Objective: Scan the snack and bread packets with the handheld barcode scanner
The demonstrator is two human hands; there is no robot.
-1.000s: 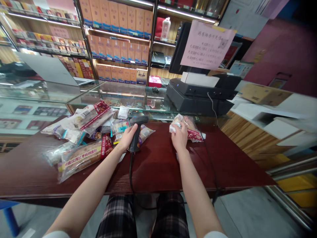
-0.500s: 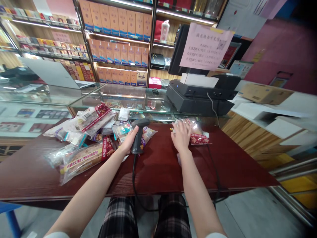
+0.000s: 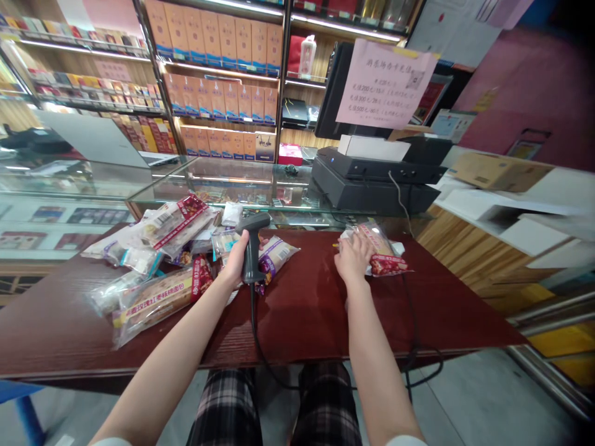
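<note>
My left hand (image 3: 236, 260) is closed around the handle of a black barcode scanner (image 3: 251, 251), its head tilted up and its cable running down off the table edge. Just beyond the scanner lies a small purple-and-clear snack packet (image 3: 279, 253). A pile of packaged food, with a long bag of bread (image 3: 160, 296) at its front, lies to the left of this hand. At the right, my right hand (image 3: 354, 253) is closed over the near side of a clear bread package (image 3: 379, 238) with a red end. A white wrapper shows under its fingers, partly hidden.
A dark red table (image 3: 307, 310) carries everything. Behind it stand a glass display counter (image 3: 223, 176), a black cash drawer (image 3: 372, 189) and a monitor with a pink paper sign (image 3: 385, 83). The black cable (image 3: 260, 353) hangs over the front edge.
My right hand and the bread package beneath it have slid to the right, its fingers drawn closer together. The scanner in my left hand has shifted slightly left and stands more upright.
</note>
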